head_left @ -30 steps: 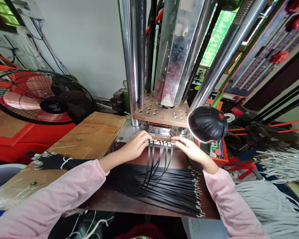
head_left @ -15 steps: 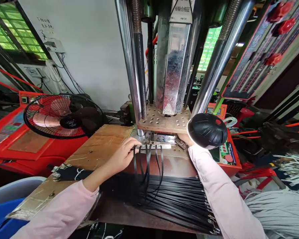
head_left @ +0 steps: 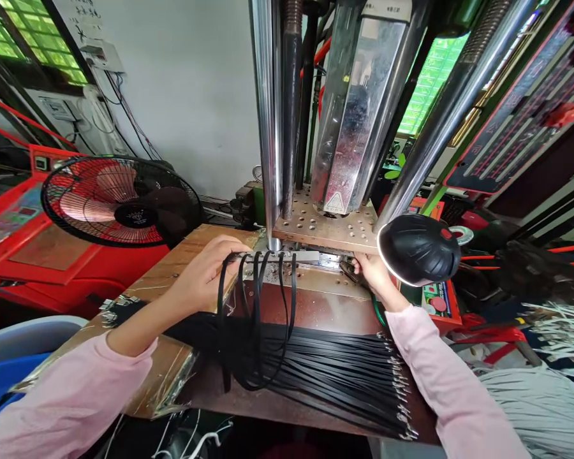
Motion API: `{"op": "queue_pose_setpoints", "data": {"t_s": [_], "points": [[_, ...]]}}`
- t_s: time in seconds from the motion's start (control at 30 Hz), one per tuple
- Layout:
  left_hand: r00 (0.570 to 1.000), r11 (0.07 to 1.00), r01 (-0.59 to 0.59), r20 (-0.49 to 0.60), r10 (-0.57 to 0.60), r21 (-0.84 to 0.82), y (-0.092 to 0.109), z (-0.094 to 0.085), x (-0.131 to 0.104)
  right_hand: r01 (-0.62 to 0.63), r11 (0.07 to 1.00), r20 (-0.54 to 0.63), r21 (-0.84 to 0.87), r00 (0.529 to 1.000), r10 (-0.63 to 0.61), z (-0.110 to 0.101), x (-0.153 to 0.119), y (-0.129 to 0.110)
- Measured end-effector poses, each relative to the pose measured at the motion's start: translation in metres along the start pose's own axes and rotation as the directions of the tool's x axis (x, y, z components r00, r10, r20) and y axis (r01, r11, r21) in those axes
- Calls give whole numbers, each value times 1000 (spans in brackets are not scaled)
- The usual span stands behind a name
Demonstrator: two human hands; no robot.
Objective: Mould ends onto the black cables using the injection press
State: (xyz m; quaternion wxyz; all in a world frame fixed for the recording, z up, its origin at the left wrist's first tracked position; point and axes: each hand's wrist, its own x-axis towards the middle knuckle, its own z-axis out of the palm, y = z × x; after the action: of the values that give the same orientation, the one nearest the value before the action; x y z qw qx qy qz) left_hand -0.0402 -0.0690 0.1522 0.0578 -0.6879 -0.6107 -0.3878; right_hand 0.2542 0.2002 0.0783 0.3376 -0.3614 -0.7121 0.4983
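My left hand is closed around the left end of a pale metal bar in front of the press. Several flat black cords hang from the bar in loops. My right hand has its fingers bent round a small dark hand tool at the right of the press opening; a green hose shows below that wrist. Between the hands, the metal die lies under the perforated upper plate. The bar partly hides the lower plate.
More black cords with metal ends lie across the table front. A round black lamp stands close above my right wrist. A fan is at the left, steel columns flank the press, and pale cords sit at right.
My left hand has moved left and up with the bar and its cords, away from the lower plate. My right hand has come out from behind the lamp onto the dark tool. The view has shifted.
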Motion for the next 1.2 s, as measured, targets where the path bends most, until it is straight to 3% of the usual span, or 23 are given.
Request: {"op": "queue_pose_setpoints", "data": {"t_s": [0.07, 0.17, 0.27, 0.33, 0.4, 0.5, 0.57, 0.67, 0.77, 0.9, 1.03, 1.2], "points": [[1000, 1000, 0, 3, 0, -5, -2, 3, 2, -73, 994, 11, 80, 997, 72, 1, -20, 2], [1000, 1000, 14, 17, -14, -21, -5, 13, 5, -220, 964, 124, 152, 971, 203, -1, -56, 6], [999, 998, 31, 44, -28, -59, -2, 26, 7, -294, 955, 282, 23, 919, 276, -3, -85, 13], [997, 996, 34, 72, -28, -82, 2, 33, 7, -196, 969, 325, -150, 916, 235, -3, -97, 17], [996, 995, 27, 89, -19, -99, 6, 39, 8, 18, 934, 311, -358, 945, 101, -4, -105, 21], [996, 992, 9, 94, 4, -129, 10, 45, 7, 278, 738, 265, -614, 954, -139, -5, -111, 27], [995, 989, 4, 96, 10, -145, 11, 49, 7, 312, 634, 232, -708, 950, -208, -5, -113, 31], [994, 987, -4, 103, 21, -160, 11, 56, 6, 276, 604, 211, -748, 961, -178, -8, -112, 32], [994, 984, -10, 110, 30, -179, 11, 66, 5, 252, 721, 199, -646, 967, -160, -13, -104, 19], [992, 978, -20, 115, 45, -207, 10, 84, 7, 57, 978, 240, -203, 971, -7, -12, -89, -16], [989, 973, -57, 121, 85, -222, 6, 101, 12, -92, 995, 363, 44, 929, 70, 0, -75, -38], [991, 978, -44, 116, 69, -204, -11, 122, 23, -69, 994, 267, 86, 963, 44, 7, -48, -22]]}}
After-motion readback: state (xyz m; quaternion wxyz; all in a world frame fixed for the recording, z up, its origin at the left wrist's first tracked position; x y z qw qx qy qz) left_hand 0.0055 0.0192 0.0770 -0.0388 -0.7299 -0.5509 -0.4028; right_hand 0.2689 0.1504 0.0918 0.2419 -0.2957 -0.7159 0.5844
